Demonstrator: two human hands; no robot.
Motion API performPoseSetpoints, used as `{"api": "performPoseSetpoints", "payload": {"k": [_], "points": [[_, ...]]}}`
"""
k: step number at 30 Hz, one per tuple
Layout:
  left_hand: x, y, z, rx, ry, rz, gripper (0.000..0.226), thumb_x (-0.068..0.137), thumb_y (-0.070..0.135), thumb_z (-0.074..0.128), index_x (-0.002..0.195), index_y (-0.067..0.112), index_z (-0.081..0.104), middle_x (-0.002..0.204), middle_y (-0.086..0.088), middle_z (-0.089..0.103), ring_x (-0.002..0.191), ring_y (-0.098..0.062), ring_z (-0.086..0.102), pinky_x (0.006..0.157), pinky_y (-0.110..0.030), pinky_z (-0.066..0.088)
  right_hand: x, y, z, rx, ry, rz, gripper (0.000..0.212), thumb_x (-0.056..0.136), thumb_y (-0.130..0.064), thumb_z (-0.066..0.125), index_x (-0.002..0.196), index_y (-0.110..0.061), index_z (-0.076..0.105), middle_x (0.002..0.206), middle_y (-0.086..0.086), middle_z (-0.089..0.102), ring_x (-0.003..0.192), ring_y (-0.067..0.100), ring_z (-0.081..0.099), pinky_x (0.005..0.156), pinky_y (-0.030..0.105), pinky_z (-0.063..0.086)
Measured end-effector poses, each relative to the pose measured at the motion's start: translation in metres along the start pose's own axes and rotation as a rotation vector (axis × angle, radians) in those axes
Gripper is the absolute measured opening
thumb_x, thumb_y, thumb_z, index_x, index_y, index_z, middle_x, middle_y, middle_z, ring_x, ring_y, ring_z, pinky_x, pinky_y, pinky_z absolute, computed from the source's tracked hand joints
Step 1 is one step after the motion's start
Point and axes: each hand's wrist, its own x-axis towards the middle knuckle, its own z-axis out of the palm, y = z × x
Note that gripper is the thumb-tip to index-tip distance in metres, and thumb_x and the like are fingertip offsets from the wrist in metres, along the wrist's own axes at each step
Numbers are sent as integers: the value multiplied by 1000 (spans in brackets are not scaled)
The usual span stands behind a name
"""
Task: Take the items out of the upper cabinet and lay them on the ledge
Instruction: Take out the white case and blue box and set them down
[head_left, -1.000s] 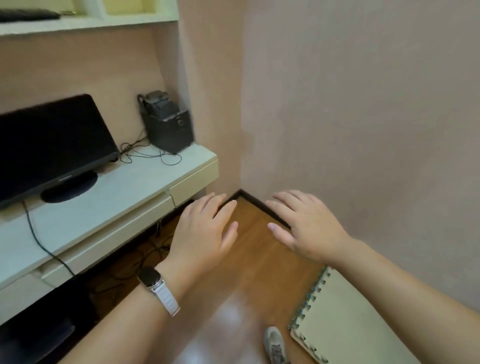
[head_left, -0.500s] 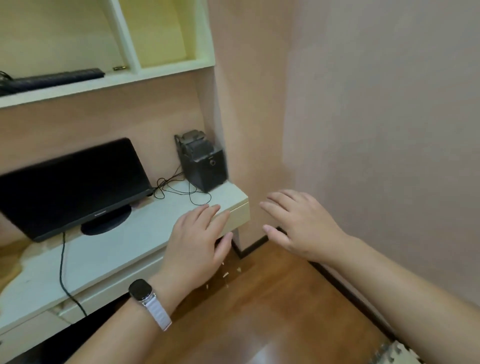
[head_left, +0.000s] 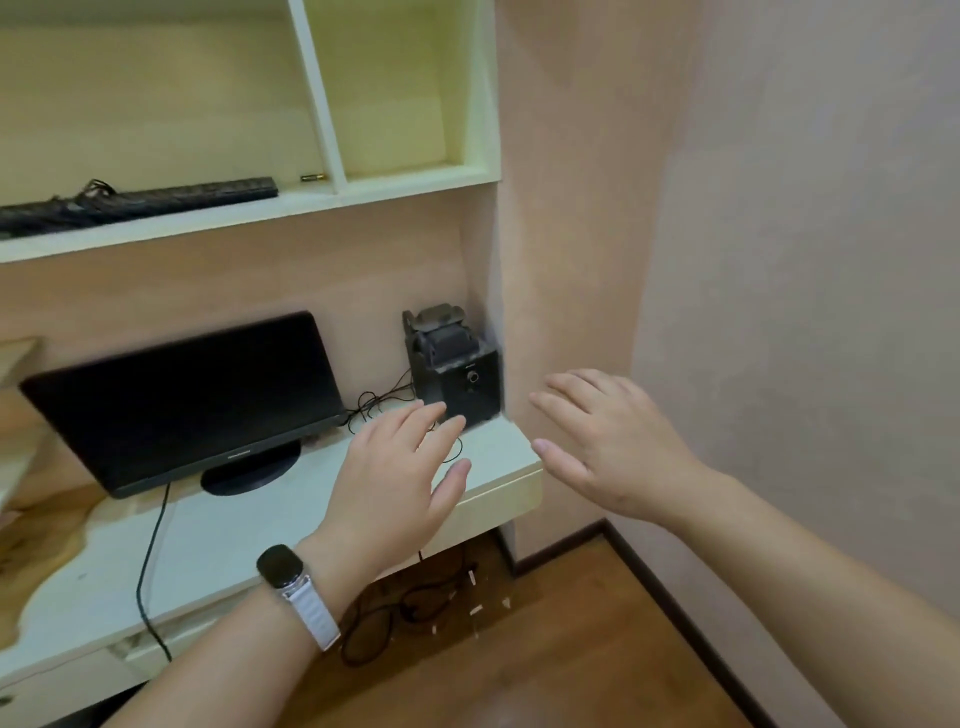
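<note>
Two items show in the upper cabinet (head_left: 415, 179), both above and to the left of the left hand (head_left: 400, 483): a long black power strip (head_left: 156, 200) with its cord bunched at the far end, and a small battery (head_left: 313, 177) just beside the upright divider (head_left: 317, 93). Both hands are empty, fingers spread and relaxed. The left hand hovers over the counter (head_left: 234, 530), and the right hand (head_left: 608, 441) is past its end, near the wall (head_left: 779, 260).

The strip's cord will probably drag or snag on the shelf lip and could swing down onto the monitor (head_left: 187, 400), which stands left of the left hand, directly under the strip. The battery is round and may roll off the shelf or counter edge if nudged. Thin wires (head_left: 374, 405) from the black box (head_left: 452, 369) lie just ahead of the left fingertips and could catch a finger.

The counter's end corner sits between the two hands. The wall hems in the right hand, so the reach upward looks freest on the left. The widest bare stretch of counter lies beneath the left wrist.
</note>
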Motion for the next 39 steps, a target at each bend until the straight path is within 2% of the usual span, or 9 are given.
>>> {"api": "performPoseSetpoints", "payload": {"k": [4,8,13,19,22,26,29,34,39], "points": [[36,-30,14,-25,16,-1,48,95,47,40,132,23,57,134,1,59,129,-22,49,105,-42,37,41,7,11,-41,13,-14,53,93,-51,40,130,-19,59,129,3,61,122,25,52,97,39,41],[73,-64,28,-52,90,34,46,94,44,44,130,21,59,132,-1,60,126,-23,50,103,-41,38,88,15,23,-86,46,-9,52,92,-50,41,128,-19,60,125,3,62,118,26,53,95,38,39],[125,-125,44,-62,168,59,45,93,42,45,126,17,63,128,-4,62,123,-27,52,99,-41,38,158,17,39,-128,99,-26,48,91,-48,44,121,-16,62,119,5,63,110,30,56,89,40,43],[189,-187,50,-57,285,139,43,91,39,50,123,14,64,126,-7,63,118,-31,55,96,-43,41,233,19,55,-159,135,6,49,92,-48,43,124,-15,62,124,7,63,112,30,56,89,42,46],[217,-208,48,-42,291,163,43,92,40,51,124,14,63,127,-8,63,119,-31,55,96,-43,41,265,24,56,-164,134,23,50,93,-48,41,127,-17,59,128,7,61,114,29,55,88,42,45],[255,-231,33,-26,292,182,46,91,41,48,125,14,63,128,-9,62,120,-31,55,96,-44,41,303,33,45,-166,154,48,54,94,-51,38,131,-19,57,134,6,58,122,28,51,96,44,43],[283,-240,18,-23,323,168,49,90,43,46,126,15,63,129,-8,61,121,-30,54,96,-44,41,330,42,33,-159,229,27,52,92,-50,41,129,-18,58,133,6,59,120,28,51,93,44,44],[327,-243,-5,15,445,176,44,87,42,50,116,14,67,119,-8,65,107,-31,61,83,-39,44,375,59,6,-133,332,-25,53,91,-50,39,124,-16,62,128,6,62,117,28,53,90,40,44],[370,-242,-39,61,552,173,44,87,42,50,116,14,67,120,-8,64,111,-29,57,89,-37,36,425,78,-29,-42,423,-43,60,89,-55,34,131,-19,58,135,6,57,123,27,50,96,40,40]]}}
